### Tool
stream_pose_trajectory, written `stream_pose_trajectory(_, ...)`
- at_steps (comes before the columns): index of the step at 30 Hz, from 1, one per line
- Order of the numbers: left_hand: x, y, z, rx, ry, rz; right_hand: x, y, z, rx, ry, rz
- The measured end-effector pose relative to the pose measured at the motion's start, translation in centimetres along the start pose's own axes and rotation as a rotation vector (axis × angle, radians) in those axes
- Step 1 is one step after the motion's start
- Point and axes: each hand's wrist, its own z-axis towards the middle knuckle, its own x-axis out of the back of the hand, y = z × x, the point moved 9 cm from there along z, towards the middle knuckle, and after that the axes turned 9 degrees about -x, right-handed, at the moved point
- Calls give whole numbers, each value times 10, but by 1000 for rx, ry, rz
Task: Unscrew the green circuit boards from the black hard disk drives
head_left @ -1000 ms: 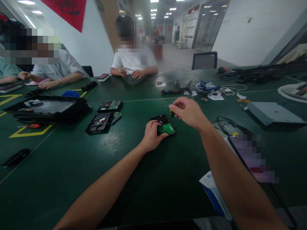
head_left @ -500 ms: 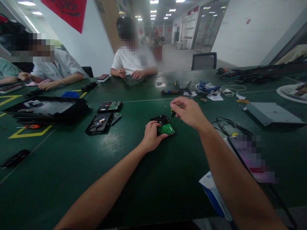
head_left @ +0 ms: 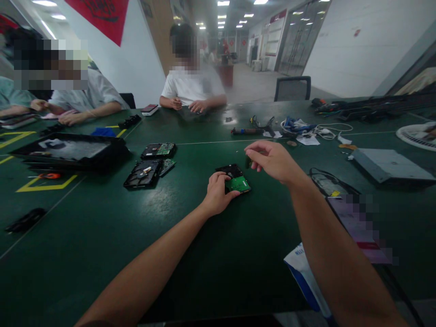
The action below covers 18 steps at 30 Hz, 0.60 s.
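A hard drive [head_left: 239, 183] with a green circuit board lies flat on the table in front of me. My left hand [head_left: 217, 193] is closed around its near left side, with the thumb along the front edge and the fingers over the left. Above the drive's far right corner, my right hand [head_left: 267, 160] pinches a short, dark, upright object [head_left: 248, 161], apart from the drive. The fingers hide most of that object, and its kind is too blurred to make out. Left of the drive lie another hard drive [head_left: 158, 150], a black drive casing [head_left: 143, 174] and a loose circuit board [head_left: 167, 166].
Stacked black trays [head_left: 68, 154] stand on the left, near an orange screwdriver [head_left: 49, 175]. A grey metal box [head_left: 391, 165], black cables [head_left: 335, 179] and a blue-white packet [head_left: 303, 272] are on the right. Across the table sits a person [head_left: 192, 86]; others sit at left.
The whole view has shifted slightly. My right hand stays above the drive's far corner, and the yellow on its pinched object no longer shows. My left hand keeps its hold on the drive.
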Motion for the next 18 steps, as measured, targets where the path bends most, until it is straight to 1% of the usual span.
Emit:
stream_pose_trajectory(6, 1, 1, 0, 25, -3, -3, 8, 5, 5, 16, 103, -123)
stream_pose_trajectory(10, 2, 3, 0, 27, -2, -4, 7, 6, 5, 22, 98, -146)
stream_pose_trajectory(18, 2, 4, 0, 7, -20, -6, 5, 3, 4, 37, 88, -86)
